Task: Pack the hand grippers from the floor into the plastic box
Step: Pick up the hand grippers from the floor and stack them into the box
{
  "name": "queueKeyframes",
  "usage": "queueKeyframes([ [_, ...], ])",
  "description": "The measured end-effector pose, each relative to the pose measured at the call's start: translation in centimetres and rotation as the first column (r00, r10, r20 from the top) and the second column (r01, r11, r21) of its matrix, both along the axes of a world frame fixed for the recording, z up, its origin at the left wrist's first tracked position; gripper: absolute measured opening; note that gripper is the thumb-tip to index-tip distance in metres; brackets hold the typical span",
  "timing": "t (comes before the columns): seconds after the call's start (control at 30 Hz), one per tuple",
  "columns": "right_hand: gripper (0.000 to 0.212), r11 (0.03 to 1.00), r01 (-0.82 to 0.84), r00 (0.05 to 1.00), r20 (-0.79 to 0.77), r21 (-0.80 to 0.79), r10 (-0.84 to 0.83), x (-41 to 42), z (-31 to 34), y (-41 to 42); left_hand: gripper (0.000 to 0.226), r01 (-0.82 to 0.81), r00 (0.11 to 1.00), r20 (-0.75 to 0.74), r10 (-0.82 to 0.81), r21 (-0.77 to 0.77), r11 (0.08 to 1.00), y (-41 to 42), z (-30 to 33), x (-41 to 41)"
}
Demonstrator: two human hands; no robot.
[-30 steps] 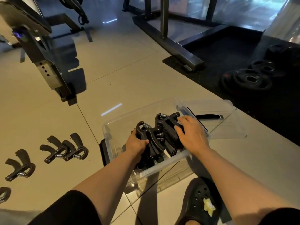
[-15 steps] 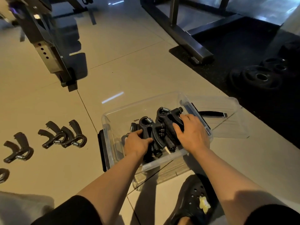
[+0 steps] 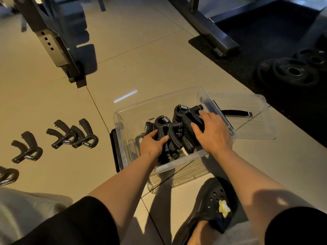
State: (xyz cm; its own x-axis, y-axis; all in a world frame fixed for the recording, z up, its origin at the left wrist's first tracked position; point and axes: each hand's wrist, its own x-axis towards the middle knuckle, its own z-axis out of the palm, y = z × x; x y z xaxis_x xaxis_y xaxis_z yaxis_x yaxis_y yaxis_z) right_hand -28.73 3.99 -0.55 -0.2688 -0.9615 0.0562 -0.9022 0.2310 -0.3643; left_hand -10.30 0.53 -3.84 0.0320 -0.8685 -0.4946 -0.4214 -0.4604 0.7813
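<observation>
A clear plastic box point(image 3: 159, 103) sits on the tiled floor in front of me with several black hand grippers point(image 3: 174, 131) stacked inside. My left hand point(image 3: 153, 145) grips the handles of the left group of grippers in the box. My right hand point(image 3: 211, 134) lies over the right group point(image 3: 187, 112), fingers curled on their handles. More black hand grippers lie on the floor to the left: a pair point(image 3: 74, 134), a single one point(image 3: 26, 148), and one at the frame edge point(image 3: 7, 175).
The box's clear lid point(image 3: 247, 121) lies to the right with a black latch point(image 3: 236, 113). A metal rack leg point(image 3: 62, 41) stands at the back left, a steel frame point(image 3: 208, 29) and weight plates point(image 3: 292, 71) on black matting at the right. My black clog point(image 3: 210, 207) is near the box.
Both hands have stayed on the grippers in the box, pressing them lower into it. The camera has tilted down and drawn closer.
</observation>
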Motion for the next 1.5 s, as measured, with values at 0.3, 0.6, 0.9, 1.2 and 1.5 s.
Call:
queueKeyframes([
  [0.3, 0.071, 0.998, -0.06, 0.997, 0.036, -0.035, 0.061, 0.2, 0.8, 0.3, 0.054, 0.092, 0.984, 0.159, -0.084, -0.038, 0.995, -0.2, -0.3, 0.7],
  [0.6, 0.074, 0.997, -0.063, 0.997, 0.038, -0.035, 0.064, 0.0, 0.5, 0.4, 0.05, 0.098, 0.985, 0.151, -0.087, -0.073, 0.993, -0.2, -0.4, 0.8],
  [0.9, 0.073, 0.998, -0.05, 0.998, 0.031, -0.028, 0.051, 0.0, 0.5, 0.4, 0.049, 0.077, 0.992, 0.106, -0.068, -0.081, 0.994, -0.2, -0.4, 0.7],
  [1.2, 0.079, 0.989, -0.129, 0.987, -0.091, 0.067, 0.135, 0.4, 0.6, -0.2, 0.038, 0.05, 0.998, -0.023, -0.055, -0.188, 0.981, 0.2, 3.1, 2.4],
  [1.5, 0.079, 0.883, -0.469, 0.882, 0.036, -0.03, 0.47, 15.2, 3.5, -3.6, 0.035, -0.346, 0.936, -0.088, 0.341, -0.413, 0.842, -0.1, 7.0, 13.9],
])
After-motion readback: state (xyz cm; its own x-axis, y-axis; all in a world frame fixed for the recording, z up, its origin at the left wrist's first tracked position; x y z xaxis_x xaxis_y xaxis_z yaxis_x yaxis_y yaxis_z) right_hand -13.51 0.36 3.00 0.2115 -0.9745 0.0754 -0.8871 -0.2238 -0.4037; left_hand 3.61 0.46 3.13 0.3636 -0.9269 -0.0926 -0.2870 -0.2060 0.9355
